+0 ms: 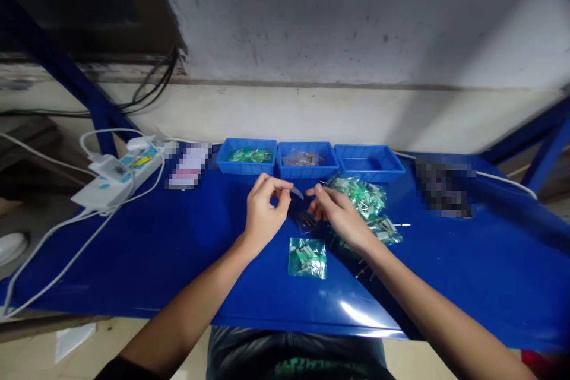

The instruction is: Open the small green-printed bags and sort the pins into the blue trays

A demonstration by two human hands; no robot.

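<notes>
Between the thumb and forefinger of my left hand (268, 209) is the edge of a small clear plastic bag (297, 192), which sticks out to the right. My right hand (336, 211) is just beyond the bag's free end, its fingers curled and thumb close to the forefinger; whether it holds anything small I cannot make out. Below my hands lies a green zip bag (307, 258) with small pale parts inside. Beside and partly behind my right hand is a pile of similar filled green bags (367, 197). A dark clear packet (306, 223) lies under the gap between my hands.
Along the wall stand a blue bin (247, 169) with green bags, a blue bin (309, 173) with clear bags, and another blue bin (371, 176). A power strip (104, 191) with white cables is on the left. Blurred-out items (189, 167) lie on both sides.
</notes>
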